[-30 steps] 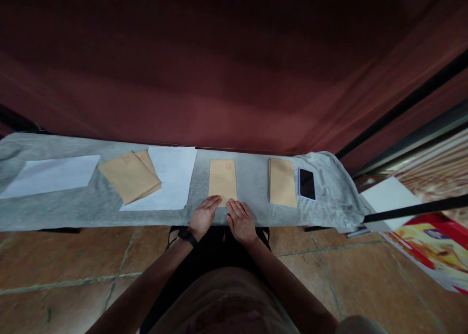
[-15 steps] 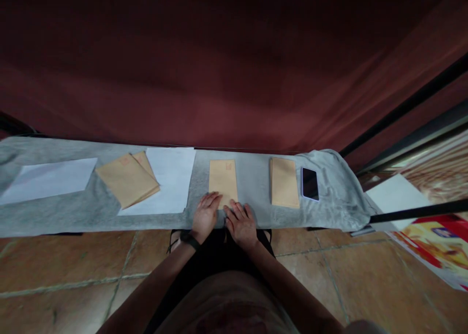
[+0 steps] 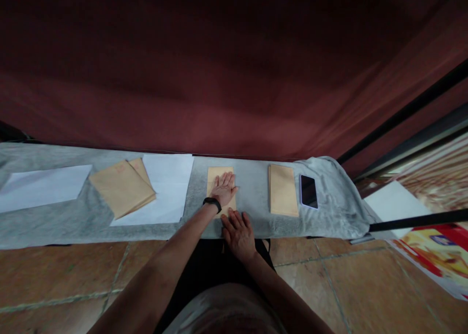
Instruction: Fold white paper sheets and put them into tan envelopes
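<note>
A tan paper envelope (image 3: pixel 212 178) lies flat on the grey cloth in front of me, partly covered. My left hand (image 3: pixel 224 188), with a dark band at the wrist, rests flat over its upper middle, fingers stretched out and pointing away. At the envelope's near end is my right hand (image 3: pixel 239 231), its fingers spread and the tips touching the lower edge. Neither hand grips anything.
Left of me, tan envelopes (image 3: pixel 122 187) overlap white sheets (image 3: pixel 170 187); another white sheet (image 3: pixel 44 185) lies farther left. More stacked envelopes (image 3: pixel 284 190) and a phone (image 3: pixel 309 191) are on the right. A dark red curtain (image 3: pixel 219 80) hangs behind the grey cloth (image 3: pixel 252 178).
My left hand has slid forward from the envelope's near left corner onto its upper middle. My right hand stays by the near edge. The whole view has shifted slightly.
</note>
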Demonstrator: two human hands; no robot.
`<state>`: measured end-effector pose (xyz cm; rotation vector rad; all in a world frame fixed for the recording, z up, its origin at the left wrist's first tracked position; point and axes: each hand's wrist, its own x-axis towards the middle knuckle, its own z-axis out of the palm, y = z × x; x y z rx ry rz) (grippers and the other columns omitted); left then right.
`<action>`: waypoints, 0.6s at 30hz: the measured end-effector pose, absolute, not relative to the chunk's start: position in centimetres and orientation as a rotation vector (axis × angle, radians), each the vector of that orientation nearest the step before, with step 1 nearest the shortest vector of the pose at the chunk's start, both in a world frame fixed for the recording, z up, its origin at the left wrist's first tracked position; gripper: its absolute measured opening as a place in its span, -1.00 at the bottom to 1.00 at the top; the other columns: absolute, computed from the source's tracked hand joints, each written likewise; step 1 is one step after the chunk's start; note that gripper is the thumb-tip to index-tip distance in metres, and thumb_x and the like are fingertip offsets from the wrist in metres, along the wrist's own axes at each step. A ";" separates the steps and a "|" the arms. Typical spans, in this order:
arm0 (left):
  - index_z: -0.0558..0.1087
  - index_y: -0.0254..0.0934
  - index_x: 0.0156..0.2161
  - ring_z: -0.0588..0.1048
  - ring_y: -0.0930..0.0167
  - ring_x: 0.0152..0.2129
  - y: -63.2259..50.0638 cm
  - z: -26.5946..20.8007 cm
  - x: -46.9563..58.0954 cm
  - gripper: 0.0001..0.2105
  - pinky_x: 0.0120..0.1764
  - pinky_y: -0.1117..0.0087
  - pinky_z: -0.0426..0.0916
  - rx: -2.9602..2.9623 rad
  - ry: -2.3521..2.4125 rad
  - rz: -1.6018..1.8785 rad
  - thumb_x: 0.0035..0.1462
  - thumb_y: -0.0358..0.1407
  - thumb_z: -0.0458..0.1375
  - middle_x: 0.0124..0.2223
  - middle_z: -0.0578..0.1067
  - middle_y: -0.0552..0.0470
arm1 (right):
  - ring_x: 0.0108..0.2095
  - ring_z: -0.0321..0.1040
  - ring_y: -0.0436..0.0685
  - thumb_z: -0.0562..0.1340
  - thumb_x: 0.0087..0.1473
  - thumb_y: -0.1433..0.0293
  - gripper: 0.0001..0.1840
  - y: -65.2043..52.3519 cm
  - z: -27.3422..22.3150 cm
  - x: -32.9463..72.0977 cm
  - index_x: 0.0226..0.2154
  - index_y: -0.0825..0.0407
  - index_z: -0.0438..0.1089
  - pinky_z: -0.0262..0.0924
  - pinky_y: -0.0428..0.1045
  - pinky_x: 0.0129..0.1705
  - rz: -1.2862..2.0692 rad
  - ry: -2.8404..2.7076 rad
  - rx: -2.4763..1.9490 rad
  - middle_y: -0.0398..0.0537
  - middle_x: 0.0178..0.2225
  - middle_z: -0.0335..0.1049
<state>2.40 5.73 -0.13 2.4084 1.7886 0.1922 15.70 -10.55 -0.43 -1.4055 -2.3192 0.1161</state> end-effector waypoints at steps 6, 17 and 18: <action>0.05 -0.23 0.44 -0.07 0.20 0.43 6.5 -0.4 1.6 -0.40 0.40 -0.03 -0.21 2.433 1.713 0.180 0.39 -0.05 -0.20 0.46 0.09 -0.09 | 0.31 0.16 0.20 0.13 0.37 0.25 -0.51 -10.5 -0.4 15.8 0.31 -0.15 0.23 -0.13 0.20 0.38 0.128 -2.336 -1.398 -0.01 0.35 0.19; 0.04 -0.14 0.43 -0.03 0.27 0.42 -1.4 -0.9 -1.4 -0.43 0.39 0.06 -0.12 2.488 1.501 0.179 0.43 -0.03 -0.29 0.47 0.07 0.04 | 0.28 0.22 0.22 0.14 0.35 0.27 -0.58 -10.5 -1.4 15.6 0.21 -0.06 0.36 -0.14 0.23 0.39 0.074 -2.316 -1.384 0.03 0.25 0.34; 0.04 -0.12 0.43 -0.02 0.29 0.42 -2.4 -1.0 -1.7 -0.43 0.39 0.07 -0.12 2.508 1.495 0.203 0.43 -0.02 -0.29 0.46 0.08 0.04 | 0.28 0.22 0.22 0.14 0.35 0.27 -0.59 -10.5 -1.5 15.6 0.19 -0.04 0.38 -0.14 0.23 0.40 0.065 -2.320 -1.381 0.04 0.24 0.36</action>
